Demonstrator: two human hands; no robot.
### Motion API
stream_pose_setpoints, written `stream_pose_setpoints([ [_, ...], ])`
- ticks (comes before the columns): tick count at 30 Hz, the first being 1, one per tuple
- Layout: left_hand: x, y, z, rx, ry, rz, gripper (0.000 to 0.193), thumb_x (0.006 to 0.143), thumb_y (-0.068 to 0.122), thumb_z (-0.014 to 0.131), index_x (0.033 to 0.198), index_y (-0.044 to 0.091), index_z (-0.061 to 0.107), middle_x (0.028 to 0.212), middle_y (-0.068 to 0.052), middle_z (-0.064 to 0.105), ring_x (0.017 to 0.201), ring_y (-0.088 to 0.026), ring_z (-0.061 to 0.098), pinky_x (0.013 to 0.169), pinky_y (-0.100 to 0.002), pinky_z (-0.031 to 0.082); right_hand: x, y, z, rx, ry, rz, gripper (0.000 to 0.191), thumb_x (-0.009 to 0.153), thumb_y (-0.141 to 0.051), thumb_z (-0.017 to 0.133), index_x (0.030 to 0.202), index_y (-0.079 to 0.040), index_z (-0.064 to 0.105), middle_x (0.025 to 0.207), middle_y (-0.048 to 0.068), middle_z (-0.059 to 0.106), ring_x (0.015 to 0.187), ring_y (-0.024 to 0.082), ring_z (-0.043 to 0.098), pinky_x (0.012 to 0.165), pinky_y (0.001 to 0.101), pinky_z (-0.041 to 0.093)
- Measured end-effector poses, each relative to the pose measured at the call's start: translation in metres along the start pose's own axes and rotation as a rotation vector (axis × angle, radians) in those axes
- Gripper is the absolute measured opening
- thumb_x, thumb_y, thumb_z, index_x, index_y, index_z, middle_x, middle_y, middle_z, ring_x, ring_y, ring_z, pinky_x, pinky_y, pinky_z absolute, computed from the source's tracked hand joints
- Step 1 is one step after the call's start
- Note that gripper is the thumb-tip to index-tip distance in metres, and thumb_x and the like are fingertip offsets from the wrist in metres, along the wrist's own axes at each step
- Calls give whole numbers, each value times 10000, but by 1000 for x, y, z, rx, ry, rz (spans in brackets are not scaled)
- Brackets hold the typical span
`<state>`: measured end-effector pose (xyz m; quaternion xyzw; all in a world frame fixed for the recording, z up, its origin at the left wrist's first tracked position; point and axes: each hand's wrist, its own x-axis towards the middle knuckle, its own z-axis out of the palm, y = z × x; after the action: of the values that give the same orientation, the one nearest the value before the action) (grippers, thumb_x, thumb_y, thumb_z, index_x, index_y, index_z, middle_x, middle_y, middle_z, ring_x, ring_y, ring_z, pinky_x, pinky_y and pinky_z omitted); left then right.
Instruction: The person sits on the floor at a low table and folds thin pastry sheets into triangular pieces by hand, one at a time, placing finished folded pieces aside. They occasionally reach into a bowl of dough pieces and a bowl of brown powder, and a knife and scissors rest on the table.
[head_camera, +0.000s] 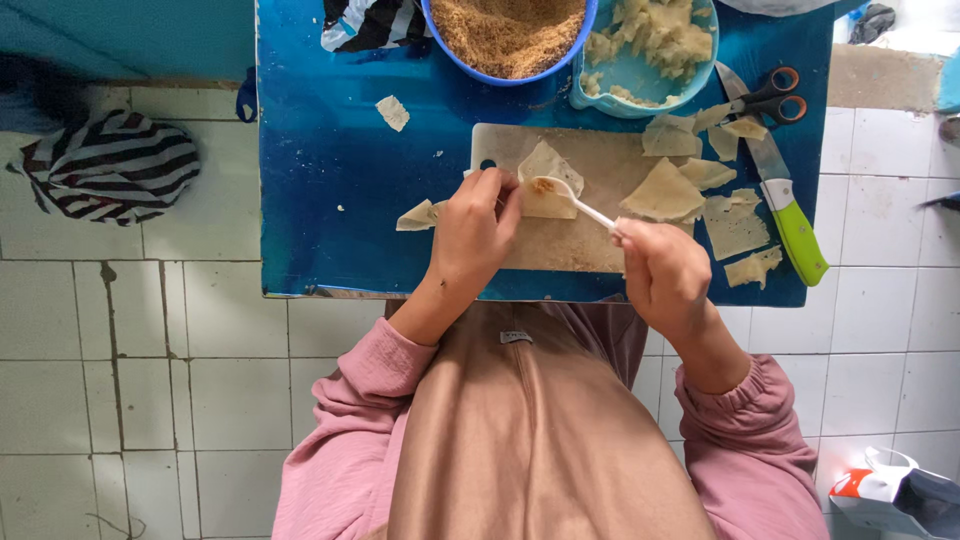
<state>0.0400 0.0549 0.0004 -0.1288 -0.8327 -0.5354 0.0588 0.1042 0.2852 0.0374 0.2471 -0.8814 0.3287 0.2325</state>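
Note:
My left hand (475, 232) presses down on a pale triangular pastry sheet (548, 180) lying on a white cutting board (560, 245). My right hand (662, 272) grips the handle of a white plastic spoon (572, 198), whose bowl rests on the sheet with a little brown filling in it. Several other folded and flat pastry pieces (664, 192) lie on the board to the right, and one scrap (418, 215) sits by my left wrist.
A blue table (330, 200) holds a blue bowl of brown crumbly filling (508, 30), a light blue plate of pale dough (655, 40), scissors (770, 100) and a green-handled knife (790, 215). A striped cloth (110, 165) lies on the tiled floor at left.

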Motion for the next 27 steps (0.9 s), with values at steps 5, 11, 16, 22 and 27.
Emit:
stream_pose_setpoints([
  [5,0,-1,0,-73,-8,-17,91,942,66,682,996,2,648,932,-146,689,768,-276,709,701,-358,568,11,-2,-10,-129,-130,-299,198,967,106,672,1142,79,584,1014,200,713,858,327,732,764,422,600],
  [11,0,-1,0,5,-46,61,92,989,97,650,1043,37,694,953,-144,676,843,-347,678,732,-412,548,37,9,5,-32,151,-19,107,1108,54,549,1209,61,583,1003,188,727,910,262,754,781,354,600],
  [16,1,3,2,74,-97,14,73,954,124,680,994,62,686,930,-128,649,806,-337,678,690,-426,544,143,46,58,182,236,110,177,1206,-105,467,1192,-25,624,960,86,746,847,205,750,722,307,590],
  [22,4,0,1,51,-63,23,168,952,160,691,1059,68,601,1002,-117,610,825,-327,683,685,-431,541,140,21,47,-307,171,-135,132,1121,-48,635,1218,23,581,1144,206,592,1067,404,594,933,474,486],
  [27,3,-3,4,129,-67,30,125,968,160,712,993,87,615,983,-107,618,844,-358,671,672,-444,535,72,10,37,-291,-270,379,141,972,-124,742,928,-39,639,935,145,629,858,369,637,741,455,491],
])
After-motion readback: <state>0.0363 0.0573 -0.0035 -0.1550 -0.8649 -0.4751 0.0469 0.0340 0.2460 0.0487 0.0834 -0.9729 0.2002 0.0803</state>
